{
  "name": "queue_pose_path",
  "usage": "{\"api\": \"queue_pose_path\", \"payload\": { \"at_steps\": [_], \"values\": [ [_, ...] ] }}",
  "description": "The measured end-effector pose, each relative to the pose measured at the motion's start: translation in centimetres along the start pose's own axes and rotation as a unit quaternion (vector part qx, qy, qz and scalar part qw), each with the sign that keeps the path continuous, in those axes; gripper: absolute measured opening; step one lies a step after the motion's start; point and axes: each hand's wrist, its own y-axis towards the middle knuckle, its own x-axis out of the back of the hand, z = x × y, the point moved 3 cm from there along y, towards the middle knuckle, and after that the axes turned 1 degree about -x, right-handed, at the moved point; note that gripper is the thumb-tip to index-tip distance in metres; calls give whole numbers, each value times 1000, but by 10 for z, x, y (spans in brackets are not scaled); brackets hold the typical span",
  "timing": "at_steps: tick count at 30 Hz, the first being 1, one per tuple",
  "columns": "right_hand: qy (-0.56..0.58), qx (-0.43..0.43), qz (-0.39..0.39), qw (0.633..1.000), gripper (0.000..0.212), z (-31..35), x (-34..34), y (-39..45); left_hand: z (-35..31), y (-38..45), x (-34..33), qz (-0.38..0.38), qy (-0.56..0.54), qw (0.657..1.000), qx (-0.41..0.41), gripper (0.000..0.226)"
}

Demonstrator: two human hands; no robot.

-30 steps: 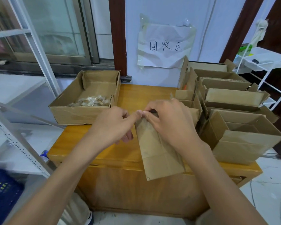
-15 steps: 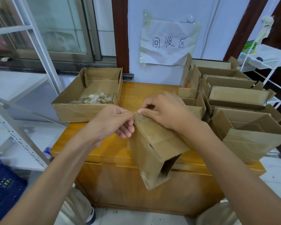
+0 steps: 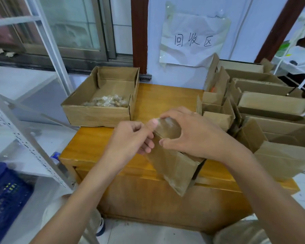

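Two curled hands, left hand [image 3: 128, 140] and right hand [image 3: 195, 136], both tight on one cardboard box [image 3: 176, 168]

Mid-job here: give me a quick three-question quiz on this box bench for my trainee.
1. True or false: the small cardboard box lies untouched on the table.
2. Where on the table is the open box of wrapped pieces? A. far left B. far right C. front edge
3. Fill in: the paper sign hangs on the ___.

Key: 1 false, the left hand and right hand both grip it; 2 A; 3 wall.
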Motion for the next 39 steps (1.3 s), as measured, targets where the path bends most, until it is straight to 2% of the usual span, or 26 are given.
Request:
{"api": "queue_pose_path", "payload": {
  "at_steps": [2,5,8,11,14,17,19,22,24,27,30,33,35,37,39],
  "values": [
    [12,4,12,1000,72,-3,0,4,1,0,-3,-15,3,1000,-10,30],
    [36,2,32,999,74,-10,1,7,6,-3,-5,-14,-37,999,-8,20],
    [47,-10,26,999,74,-18,-1,6,12,-4,-4,-3,-25,999,-30,19],
    [55,-18,17,998,80,-21,-5,4,16,-1,4,20,46,996,-72,19],
    [48,-19,7,999,76,-22,-8,2,14,1,11,30,79,991,-99,26],
    [40,-21,-5,999,76,-21,-8,0,11,-4,4,-30,93,990,-106,40],
    [33,-26,-10,999,75,-20,-8,-1,13,-6,-7,-68,86,988,-109,31],
    [16,-24,-19,999,79,-17,-7,-4,16,-7,-16,-84,52,989,-107,21],
    [2,-19,-20,1000,91,-17,-6,-3,16,-6,-11,-73,65,990,-104,20],
    [-24,-28,-21,999,114,-18,-7,-2,8,-2,7,-8,147,983,-106,21],
    [-38,-35,-24,998,120,-19,-9,-2,-7,4,26,24,272,955,-118,23],
    [-35,-36,-18,999,121,-20,-8,-1,-14,4,36,59,305,945,-97,22],
    [-38,-38,-14,998,120,-19,-9,0,-14,2,34,42,310,945,-95,25],
    [-41,-38,-16,998,120,-19,-10,0,-12,0,27,-9,309,945,-104,31],
    [-42,-38,-18,998,118,-18,-11,-1,-12,-2,19,-54,328,935,-127,26]
  ]
}}
